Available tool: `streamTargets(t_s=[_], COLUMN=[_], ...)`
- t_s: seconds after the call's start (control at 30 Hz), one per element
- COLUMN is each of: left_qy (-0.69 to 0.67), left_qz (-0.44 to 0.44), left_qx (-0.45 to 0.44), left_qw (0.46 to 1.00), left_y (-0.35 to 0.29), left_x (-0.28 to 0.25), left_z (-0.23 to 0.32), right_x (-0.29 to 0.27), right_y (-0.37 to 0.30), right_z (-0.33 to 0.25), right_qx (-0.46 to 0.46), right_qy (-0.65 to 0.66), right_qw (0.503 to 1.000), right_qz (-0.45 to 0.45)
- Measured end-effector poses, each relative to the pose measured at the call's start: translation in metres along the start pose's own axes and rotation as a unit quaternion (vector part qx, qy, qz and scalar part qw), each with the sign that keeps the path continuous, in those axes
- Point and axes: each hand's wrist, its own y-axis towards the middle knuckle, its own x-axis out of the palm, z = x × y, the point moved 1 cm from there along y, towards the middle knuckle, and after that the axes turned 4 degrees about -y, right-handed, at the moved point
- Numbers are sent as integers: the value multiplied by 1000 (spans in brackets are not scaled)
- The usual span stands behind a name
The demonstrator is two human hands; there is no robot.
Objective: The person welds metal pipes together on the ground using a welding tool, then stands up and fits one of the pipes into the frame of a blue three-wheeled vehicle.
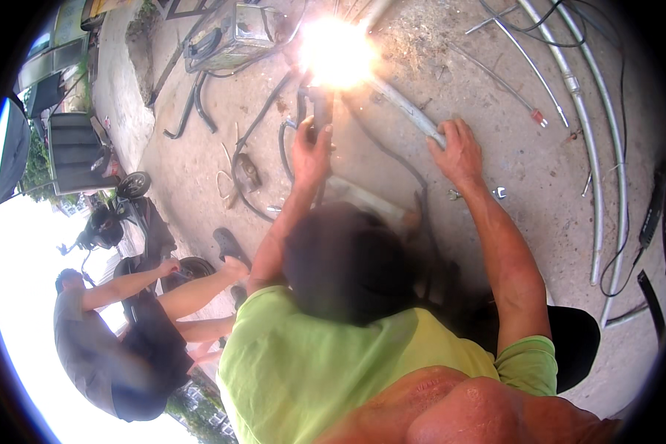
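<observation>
The left hand (312, 154), just above the middle of the frame, has its fingers curled around a dark bar (322, 107), whose upper end runs into the white glare (338, 52) at top centre; what happens inside that glare cannot be seen. The right hand (457, 152), right of centre, has its fingers closed over the near end of a grey metal pipe (407, 111), which slants from there up and left into the same brightness. A weathered metal box (238, 38) stands on the concrete ground (510, 148) at the upper left of the glare, and a dark cable (246, 137) curves down left of the left hand. Another dark cord (403, 159) runs between the two hands. Below the right hand, near its wrist, lie small metal pieces (499, 193). Toward the upper right are a thin rod with a red end (537, 117) and long metal tubes (590, 140), which look bowed near the rim. A light green shirt (333, 355) fills the bottom centre, with a blurred dark rounded shape (351, 263) above it. At lower left, a second person (89, 333) in dark clothing is beside a motorbike (144, 222).
</observation>
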Motion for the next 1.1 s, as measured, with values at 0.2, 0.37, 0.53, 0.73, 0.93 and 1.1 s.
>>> streamTargets(t_s=[0.2,0.37,0.53,0.73,0.93,1.1], left_qy=[7,1,-5,-34,40,47], left_qz=[9,6,-4,-8,-18,-11], left_qx=[-9,-7,8,9,-2,4], left_qw=[1000,1000,1000,999,999,999], left_y=[0,4,3,2,0,0], left_x=[-3,0,-4,1,1,1], left_z=[-6,1,-1,1,9,8], right_x=[4,0,-1,-6,3,5], right_y=[1,1,-2,-5,-8,-10], right_z=[0,-2,-5,-2,3,7], right_qx=[-2,14,5,51,20,6], right_qy=[2,-2,3,0,-2,10], right_qw=[1000,1000,1000,997,1000,1000], right_qz=[-4,-13,7,-50,-13,-12])
